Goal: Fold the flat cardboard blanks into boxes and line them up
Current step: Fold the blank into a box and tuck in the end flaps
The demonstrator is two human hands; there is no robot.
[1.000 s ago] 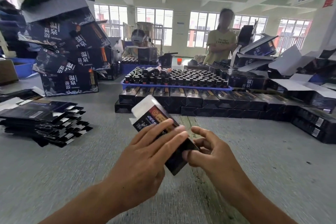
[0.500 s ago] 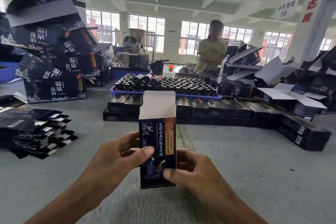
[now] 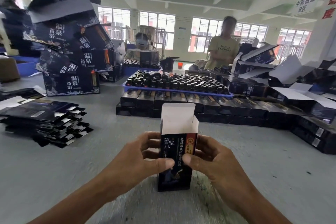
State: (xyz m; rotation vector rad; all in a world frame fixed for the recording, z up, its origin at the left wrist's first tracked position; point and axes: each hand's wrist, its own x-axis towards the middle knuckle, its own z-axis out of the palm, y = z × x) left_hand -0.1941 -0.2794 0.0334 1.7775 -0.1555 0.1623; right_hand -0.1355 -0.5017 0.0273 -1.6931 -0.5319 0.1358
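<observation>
Grey table (image 3: 72,178) under me, flat blanks (image 3: 45,120) stacked at my left; my left hand (image 3: 138,160) and right hand (image 3: 214,158) grip the box (image 3: 175,151) upright between them, thumbs pressed on its front, fingers curled round its sides; top flaps open.

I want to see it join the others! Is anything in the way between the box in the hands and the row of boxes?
Nothing visible: only bare table lies between the box, held by both hands, and the row of boxes.

Black box (image 3: 175,152) with white and gold characters, white inside flaps; blue tray (image 3: 127,88).
</observation>
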